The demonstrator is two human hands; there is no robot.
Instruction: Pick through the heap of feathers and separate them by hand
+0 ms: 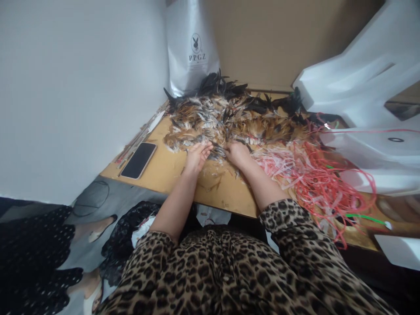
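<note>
A big heap of brown, white and black feathers [229, 113] covers the far part of a wooden table [170, 168]. My left hand [197, 156] rests at the near edge of the heap, fingers spread on a small bunch of feathers [217, 151]. My right hand [236, 153] lies just right of it, fingers curled into the same bunch. Both forearms reach out from leopard-print sleeves. Whether the right hand truly pinches the feathers is hard to tell.
A dark phone [138, 160] lies on the table's left side, beside thin sticks [141, 135] along the wall. A tangle of red and pink plastic strips [315, 179] spreads on the right. A white bag [192, 46] stands behind; white foam pieces [364, 83] stack at right.
</note>
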